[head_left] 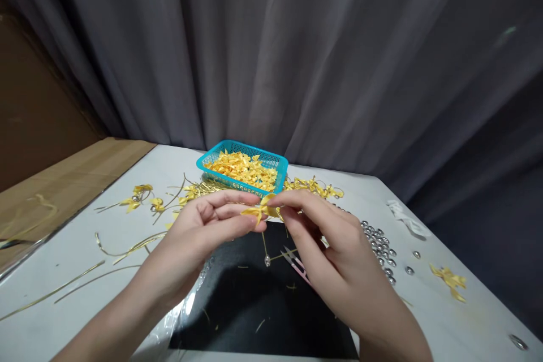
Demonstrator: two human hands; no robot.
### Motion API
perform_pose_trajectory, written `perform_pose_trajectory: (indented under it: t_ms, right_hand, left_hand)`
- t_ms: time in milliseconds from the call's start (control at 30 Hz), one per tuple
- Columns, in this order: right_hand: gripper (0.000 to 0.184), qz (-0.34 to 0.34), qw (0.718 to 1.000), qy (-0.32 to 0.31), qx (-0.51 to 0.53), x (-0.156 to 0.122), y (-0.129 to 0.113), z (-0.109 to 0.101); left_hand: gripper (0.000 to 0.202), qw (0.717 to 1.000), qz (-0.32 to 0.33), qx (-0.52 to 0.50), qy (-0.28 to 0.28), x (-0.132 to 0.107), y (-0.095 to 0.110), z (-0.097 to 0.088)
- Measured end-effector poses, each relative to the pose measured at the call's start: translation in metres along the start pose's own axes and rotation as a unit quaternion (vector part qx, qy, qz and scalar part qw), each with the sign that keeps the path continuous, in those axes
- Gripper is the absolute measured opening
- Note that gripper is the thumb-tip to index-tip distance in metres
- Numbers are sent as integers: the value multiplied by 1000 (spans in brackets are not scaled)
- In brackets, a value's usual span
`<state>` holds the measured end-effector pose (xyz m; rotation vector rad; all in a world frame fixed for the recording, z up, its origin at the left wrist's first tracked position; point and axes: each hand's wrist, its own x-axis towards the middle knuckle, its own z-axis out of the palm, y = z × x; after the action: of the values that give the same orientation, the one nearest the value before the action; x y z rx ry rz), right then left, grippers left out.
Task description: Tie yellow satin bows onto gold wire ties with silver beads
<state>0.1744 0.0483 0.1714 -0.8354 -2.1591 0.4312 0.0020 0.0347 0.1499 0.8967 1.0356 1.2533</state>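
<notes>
My left hand (203,232) and my right hand (326,243) meet above a black mat (254,305), both pinching a small yellow ribbon bow (261,210) between thumbs and fingertips. A thin gold wire with a silver bead (267,261) hangs down from the bow. Small pink-handled snips (297,263) lie on the mat just under my right hand. Behind the hands stands a teal plastic basket (241,153) filled with yellow ribbon pieces.
Finished yellow bows with gold wire (144,198) lie scattered left and behind the basket. Silver beads (379,246) cluster at the right, with another yellow bow (449,280) near the table's right edge. Gold ribbon strips (80,280) lie at left. A grey curtain hangs behind.
</notes>
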Motion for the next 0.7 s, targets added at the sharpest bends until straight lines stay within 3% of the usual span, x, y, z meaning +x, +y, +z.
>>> perform_pose_trajectory:
  t_ms: [167,333,700]
  right_hand:
    - [12,5,1000,24,-5,-3,-4,1]
    - [16,-43,995,80,-31,-7,-2,2]
    - [17,-67,992,100,-33,-8,-2,1]
  left_hand:
    - [16,1000,1,6,7,2,-1,0]
    - [13,1000,10,5,11,2,0,0]
    - [13,999,11,30,17,-2,4,0]
